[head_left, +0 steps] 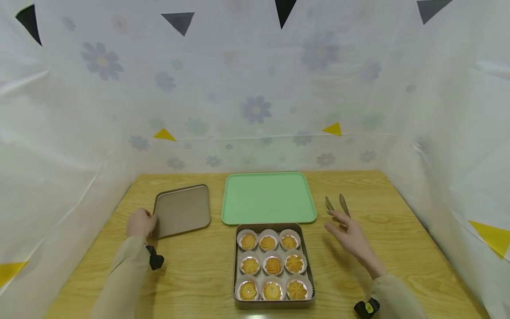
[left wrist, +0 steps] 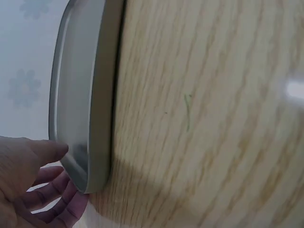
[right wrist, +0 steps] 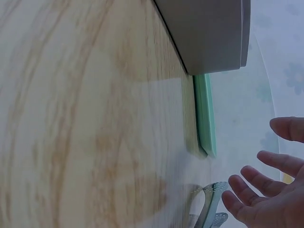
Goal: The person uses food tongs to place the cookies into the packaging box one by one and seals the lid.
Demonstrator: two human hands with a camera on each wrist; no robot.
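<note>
The tin lid [head_left: 182, 211] lies flat on the bench [head_left: 199, 266], its left edge touched by the left hand [head_left: 140, 223], fingers curled around the rim. The right hand [head_left: 350, 237] is held loose, empty, beside the tongs [head_left: 336, 206]. Thin metal, likely light, stiff and slippery; best taken at the rim.

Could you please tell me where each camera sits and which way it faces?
Head: above, looking down at the table, both hands and sleeves.
Left wrist: low by the left hand, facing the tin lid.
Right wrist: low by the right hand, facing the tongs, green tray.
Shared: head view shows all.
</note>
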